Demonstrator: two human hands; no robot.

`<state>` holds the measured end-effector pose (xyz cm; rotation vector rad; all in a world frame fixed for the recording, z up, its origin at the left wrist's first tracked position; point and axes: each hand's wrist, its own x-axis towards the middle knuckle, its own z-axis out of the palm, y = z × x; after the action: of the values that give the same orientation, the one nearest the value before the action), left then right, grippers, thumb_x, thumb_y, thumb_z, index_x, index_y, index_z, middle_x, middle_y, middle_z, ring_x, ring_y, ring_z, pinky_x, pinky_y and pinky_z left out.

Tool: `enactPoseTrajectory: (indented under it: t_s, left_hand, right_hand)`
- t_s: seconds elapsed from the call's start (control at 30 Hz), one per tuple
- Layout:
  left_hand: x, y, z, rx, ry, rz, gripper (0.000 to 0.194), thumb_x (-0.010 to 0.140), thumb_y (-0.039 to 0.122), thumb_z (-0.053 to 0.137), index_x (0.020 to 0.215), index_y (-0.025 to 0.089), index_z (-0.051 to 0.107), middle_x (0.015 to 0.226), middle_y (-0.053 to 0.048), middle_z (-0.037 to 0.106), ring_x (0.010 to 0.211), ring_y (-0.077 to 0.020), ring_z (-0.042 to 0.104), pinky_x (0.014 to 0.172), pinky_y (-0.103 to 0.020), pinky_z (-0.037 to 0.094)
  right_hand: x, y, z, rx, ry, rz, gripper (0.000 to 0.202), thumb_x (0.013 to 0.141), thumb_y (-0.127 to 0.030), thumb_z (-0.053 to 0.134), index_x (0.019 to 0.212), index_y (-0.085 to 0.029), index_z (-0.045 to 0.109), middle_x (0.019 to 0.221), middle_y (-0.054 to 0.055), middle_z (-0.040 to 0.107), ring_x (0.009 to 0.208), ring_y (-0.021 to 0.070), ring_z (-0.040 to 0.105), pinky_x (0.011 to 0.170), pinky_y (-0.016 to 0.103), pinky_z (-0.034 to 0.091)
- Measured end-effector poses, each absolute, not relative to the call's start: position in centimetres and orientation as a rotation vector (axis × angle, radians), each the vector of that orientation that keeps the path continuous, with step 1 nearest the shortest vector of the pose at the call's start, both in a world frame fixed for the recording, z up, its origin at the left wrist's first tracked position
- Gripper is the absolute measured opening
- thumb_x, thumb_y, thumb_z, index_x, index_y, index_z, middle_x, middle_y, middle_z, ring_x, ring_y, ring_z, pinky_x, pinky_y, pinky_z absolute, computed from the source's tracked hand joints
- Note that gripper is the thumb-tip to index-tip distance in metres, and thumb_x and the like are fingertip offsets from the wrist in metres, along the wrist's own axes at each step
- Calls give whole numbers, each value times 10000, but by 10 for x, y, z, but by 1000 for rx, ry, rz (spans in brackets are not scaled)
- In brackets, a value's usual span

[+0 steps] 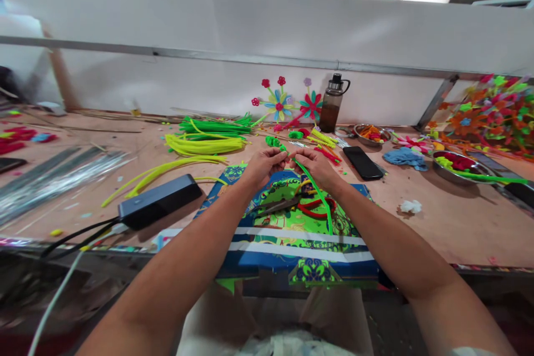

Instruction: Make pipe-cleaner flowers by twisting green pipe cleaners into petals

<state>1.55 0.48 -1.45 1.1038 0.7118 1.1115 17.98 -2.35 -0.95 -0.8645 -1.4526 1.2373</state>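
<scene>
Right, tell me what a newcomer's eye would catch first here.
Probably the bright fuzzy flowers, upright at the back, left of the dark bottle, and the crowded flower cluster at far right. Then, likely, the hands at the centre, holding a vivid green strip.

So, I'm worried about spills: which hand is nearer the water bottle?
Right: the right hand is in front of the water bottle, slightly left; the left hand is farther left.
</scene>
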Motion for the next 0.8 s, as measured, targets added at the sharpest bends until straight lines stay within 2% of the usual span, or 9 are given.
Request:
enactPoseTrajectory:
  t_s: [0.23,0.43,0.63,0.8]
  left_hand:
    - [14,5,-14,1061,708,1060,302,598,315,851,712,126,645,621,-12,610,535,-68,531,490,-167,415]
    - [14,6,-16,1124,720,1006,326,589,343,854,708,135,633,600,7,592,518,-76,522,482,-190,407]
    - [13,5,-17,1191,716,993,382,546,384,872,650,136,600,581,19,555,509,-71,500,467,-193,375]
    - [11,7,-19,1246,664,970,343,605,384,842,731,142,634,618,16,553,502,-59,469,456,-187,351]
  right_hand:
    - [183,-23,-11,-714,-1509,1356,300,746,-439,700,910,-191,663,830,31,678,790,142,611,738,278,485]
    - [184,-23,-7,-880,-1633,1160,259,747,-391,681,892,-176,678,740,0,647,654,110,552,635,251,448]
    - [183,-24,-6,-931,-1680,1058,247,714,-366,683,861,-168,668,803,5,652,699,116,546,663,254,431]
    - [185,-23,-6,-946,-1789,941,194,773,-368,607,785,-175,616,696,-17,570,654,114,482,619,246,382]
